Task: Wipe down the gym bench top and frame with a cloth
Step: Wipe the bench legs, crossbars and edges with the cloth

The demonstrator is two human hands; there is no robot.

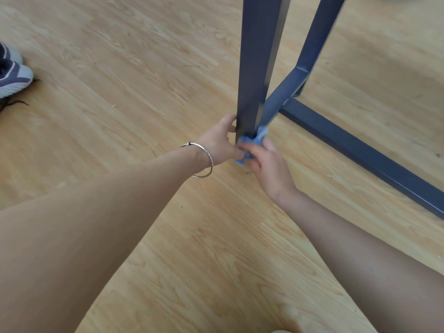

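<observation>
The bench's dark blue metal frame [259, 56] rises from the wooden floor at the upper middle, with a slanted brace and a long floor bar [365, 152] running to the right. A light blue cloth [258, 138] is bunched against the foot of the upright leg. My right hand [269, 162] grips the cloth and presses it on the leg's base. My left hand [219, 140], with a silver bangle on its wrist, holds the leg's lower left side, thumb against the metal. The bench top is out of view.
A grey and purple sports shoe [13, 75] lies at the left edge on the light wooden floor [120, 92]. The floor bar and slanted brace close off the area to the right of the leg.
</observation>
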